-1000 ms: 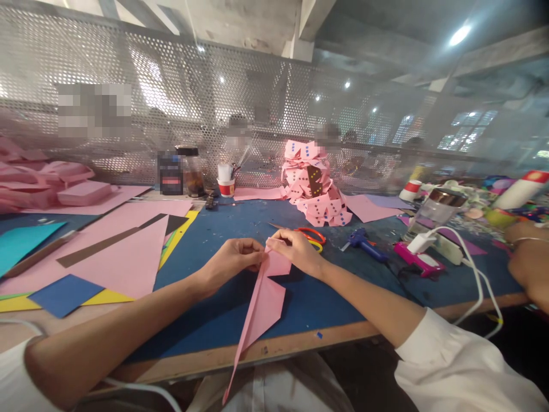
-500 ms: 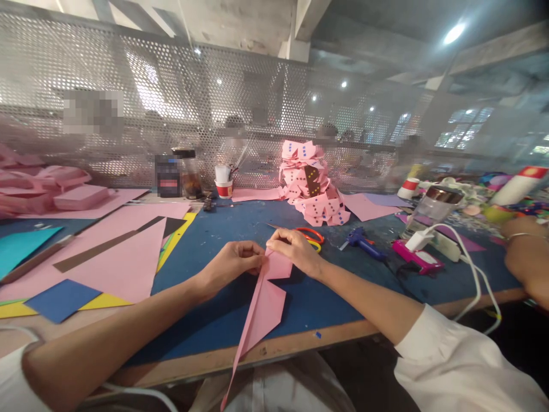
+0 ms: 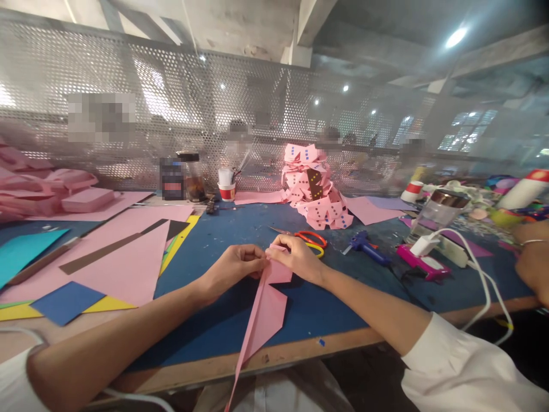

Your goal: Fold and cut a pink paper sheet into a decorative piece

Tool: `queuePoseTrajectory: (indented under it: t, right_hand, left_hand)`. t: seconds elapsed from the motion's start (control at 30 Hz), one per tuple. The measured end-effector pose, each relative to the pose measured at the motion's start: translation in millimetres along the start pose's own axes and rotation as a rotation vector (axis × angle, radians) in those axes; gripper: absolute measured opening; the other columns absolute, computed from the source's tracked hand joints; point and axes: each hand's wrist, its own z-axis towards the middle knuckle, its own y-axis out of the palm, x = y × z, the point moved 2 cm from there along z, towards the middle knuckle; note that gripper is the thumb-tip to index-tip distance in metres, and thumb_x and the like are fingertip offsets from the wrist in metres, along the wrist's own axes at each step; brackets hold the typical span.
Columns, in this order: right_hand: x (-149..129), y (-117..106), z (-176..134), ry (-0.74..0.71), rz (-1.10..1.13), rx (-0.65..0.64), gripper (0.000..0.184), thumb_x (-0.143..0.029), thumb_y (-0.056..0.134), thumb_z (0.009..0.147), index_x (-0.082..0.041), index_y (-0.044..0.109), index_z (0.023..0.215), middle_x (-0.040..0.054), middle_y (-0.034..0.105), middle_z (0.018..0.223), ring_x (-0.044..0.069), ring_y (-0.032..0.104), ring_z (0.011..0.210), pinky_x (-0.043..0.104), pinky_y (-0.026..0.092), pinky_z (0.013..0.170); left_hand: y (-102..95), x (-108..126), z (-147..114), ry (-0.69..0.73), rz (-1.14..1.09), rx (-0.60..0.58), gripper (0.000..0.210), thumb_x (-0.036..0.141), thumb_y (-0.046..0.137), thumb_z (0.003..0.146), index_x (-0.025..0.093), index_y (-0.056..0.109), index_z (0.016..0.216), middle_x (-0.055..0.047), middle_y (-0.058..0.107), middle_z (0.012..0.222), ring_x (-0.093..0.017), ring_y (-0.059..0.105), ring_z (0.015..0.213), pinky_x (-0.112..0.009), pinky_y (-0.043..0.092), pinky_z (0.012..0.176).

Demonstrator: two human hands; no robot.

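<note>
Between my hands is a cut piece of pink paper (image 3: 272,306) with a narrow folded strip along its left edge; its lower end hangs past the table's front edge. My left hand (image 3: 238,266) pinches the strip near its top. Fingers of my right hand (image 3: 294,257) are closed on the upper end, close beside the left fingertips. Just behind my right hand lie scissors (image 3: 316,237) with orange and yellow handles. A blue glue gun (image 3: 371,250) rests to the right of them.
Pink paper (image 3: 124,266) and a blue square (image 3: 67,302) lie at left. A dotted pink paper stack (image 3: 317,191) stands at the back, near a paper cup (image 3: 227,187). At right are a jar (image 3: 437,214), a pink power strip (image 3: 422,263) and another person's arm (image 3: 534,257).
My right-hand fingers have bent slightly and shifted on the paper's top end. Both hands still hold the pink paper, and the camera view has moved a little.
</note>
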Motion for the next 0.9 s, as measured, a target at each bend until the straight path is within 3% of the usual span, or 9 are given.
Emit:
queuePoseTrajectory:
  t: [0.2,0.4,0.63,0.9]
  right_hand:
    - [4.8,1.3,0.0,0.041,-0.028,-0.009,0.032,-0.044,0.058,0.094,-0.017,0.062,0.077,-0.0034,0.055,0.071,0.011,0.047,0.068,0.025,0.035,0.065]
    - [-2.5,0.5,0.3,0.01,-0.04,0.005,0.03,-0.038,0.058,0.093,-0.018,0.057,0.071,-0.0034,0.052,0.069,0.012,0.045,0.069,0.026,0.034,0.066]
    - [-0.1,0.3,0.2,0.05,0.018,-0.014,0.039,-0.043,0.048,0.098,-0.02,0.042,0.067,-0.0044,0.037,0.067,0.011,0.036,0.064,0.027,0.029,0.06]
    - [0.2,2.0,-0.3,0.055,0.004,-0.017,0.036,-0.045,0.049,0.097,-0.019,0.053,0.072,-0.0024,0.048,0.07,0.014,0.044,0.069,0.027,0.034,0.064]
  left_hand:
    - [-0.2,-1.3,1.7,-0.014,-0.064,-0.024,0.033,0.042,0.083,0.069,0.014,0.069,0.082,0.001,0.065,0.073,-0.011,0.059,0.067,-0.024,0.049,0.068]
    - [-0.3,-0.8,2.7,-0.022,-0.083,-0.036,0.033,0.039,0.085,0.066,0.014,0.068,0.079,0.001,0.065,0.07,-0.012,0.059,0.065,-0.024,0.048,0.066]
    - [0.6,2.1,1.1,-0.019,-0.075,-0.045,0.031,0.039,0.083,0.068,0.014,0.067,0.078,0.001,0.066,0.068,-0.012,0.059,0.063,-0.024,0.047,0.065]
    - [-0.6,-1.9,1.4,-0.018,-0.067,-0.063,0.029,0.04,0.078,0.072,0.015,0.067,0.08,-0.001,0.069,0.071,-0.013,0.061,0.065,-0.026,0.048,0.067]
